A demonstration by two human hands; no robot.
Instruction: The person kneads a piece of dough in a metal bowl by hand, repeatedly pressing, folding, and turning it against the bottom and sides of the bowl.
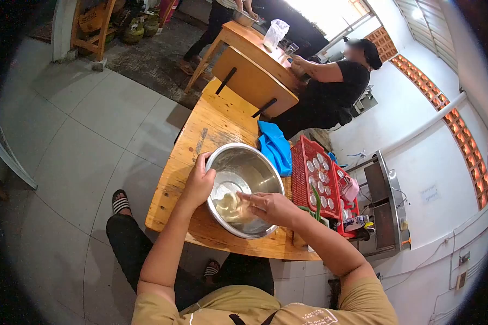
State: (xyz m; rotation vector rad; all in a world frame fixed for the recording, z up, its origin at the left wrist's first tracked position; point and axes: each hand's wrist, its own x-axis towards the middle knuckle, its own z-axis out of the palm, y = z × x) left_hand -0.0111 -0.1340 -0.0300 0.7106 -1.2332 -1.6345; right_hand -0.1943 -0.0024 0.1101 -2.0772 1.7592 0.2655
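Tiled floor [65,151], wooden table [187,146] standing on it. On the tabletop, near end: big steel bowl [261,174], pale wet mixture [228,205] at the bottom. Left hand [199,185] at the bowl's left rim, thumb and fingers clamped over the edge. Right hand [268,207] reaching inside, fingers extended and slightly bent, tips at the mixture; can't tell whether pinching any of it. Just beyond the bowl, right side: crumpled blue bag [275,149]. Next to that, red basket [300,181] with clear round containers [321,177] inside; green leaves [315,199] between basket and right forearm. Farther right, metal stand [384,187] near white wall [417,157]. Far end: second table [255,40], clear plastic bag [276,33] on top, person in black [347,81] beside it, another person [218,19] cut off by the frame edge.
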